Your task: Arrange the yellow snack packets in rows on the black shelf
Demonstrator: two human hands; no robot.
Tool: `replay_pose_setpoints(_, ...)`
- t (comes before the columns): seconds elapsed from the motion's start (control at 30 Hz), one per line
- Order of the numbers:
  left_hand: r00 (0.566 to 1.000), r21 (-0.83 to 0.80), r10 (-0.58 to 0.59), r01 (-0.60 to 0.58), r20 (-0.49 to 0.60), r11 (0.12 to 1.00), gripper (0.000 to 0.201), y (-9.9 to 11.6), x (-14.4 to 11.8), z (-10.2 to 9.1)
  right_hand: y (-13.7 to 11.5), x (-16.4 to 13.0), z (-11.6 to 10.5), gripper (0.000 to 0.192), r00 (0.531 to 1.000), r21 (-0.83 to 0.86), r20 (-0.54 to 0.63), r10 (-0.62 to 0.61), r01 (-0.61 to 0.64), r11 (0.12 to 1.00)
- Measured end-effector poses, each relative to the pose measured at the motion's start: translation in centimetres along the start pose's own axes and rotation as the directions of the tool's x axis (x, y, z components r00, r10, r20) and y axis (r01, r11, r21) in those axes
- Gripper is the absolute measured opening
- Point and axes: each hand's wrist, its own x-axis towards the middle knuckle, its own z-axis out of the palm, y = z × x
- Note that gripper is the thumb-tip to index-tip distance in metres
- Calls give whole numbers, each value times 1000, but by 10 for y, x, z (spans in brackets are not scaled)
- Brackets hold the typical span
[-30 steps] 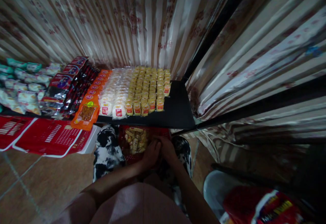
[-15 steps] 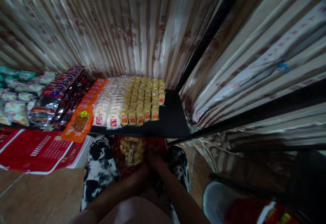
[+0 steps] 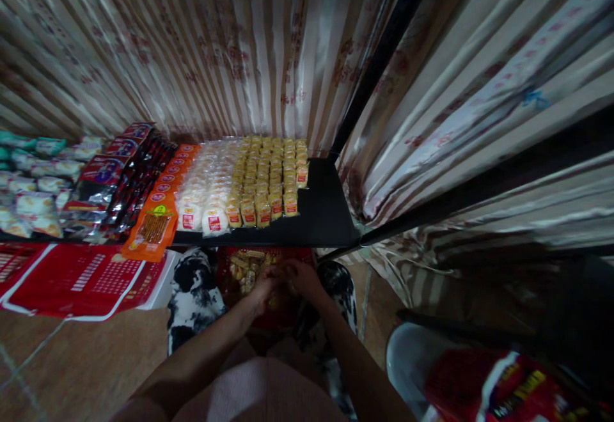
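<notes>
My left hand (image 3: 263,286) and my right hand (image 3: 303,279) meet over a red basket (image 3: 225,295) between my knees. The fingers of both are bent inward and close together; dim light hides whatever they pinch. Small yellowish wrapped snacks (image 3: 245,267) lie in the basket, just left of my hands. Above, on a black shelf (image 3: 321,208), similar yellow wrapped snacks (image 3: 263,182) stand in tight rows. Beside these rows are white round snacks (image 3: 206,185) in clear wrappers.
Farther left on the shelf are an orange packet strip (image 3: 158,217), dark red packets (image 3: 119,172) and white-and-green packets (image 3: 36,185). A red basket with a white handle (image 3: 91,275) sits below. At right, a pale tub (image 3: 405,361) holds a red bag (image 3: 522,387). Curtains hang behind.
Both hands have risen from lower in the basket toward the shelf edge and come together, bent at the fingers. The view has shifted slightly. The shelf rows look the same.
</notes>
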Motion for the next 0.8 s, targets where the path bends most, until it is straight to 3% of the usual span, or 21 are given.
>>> replay_pose_setpoints(0.07,1000,-44,6,-4,29,999,37,13,-9,9,-2,-3,-8,28,998,130,-70,-8,17,991)
replay_pose_setpoints(0.23,994,-78,45,-38,101,996,43,36,-30,27,-9,-13,-16,28,992,335,-111,-57,91,938)
replay_pose_setpoints(0.4,990,2,118,-119,79,993,47,48,-40,28,-16,-23,-17,27,971,321,-209,-117,181,930)
replay_pose_setpoints(0.6,960,18,184,-192,211,981,52,70,-48,28,-14,-29,-23,24,944,336,-318,-86,197,921)
replay_pose_setpoints(0.8,922,33,190,-213,338,976,52,84,-53,28,-15,-35,-31,32,971,530,-237,-24,150,834)
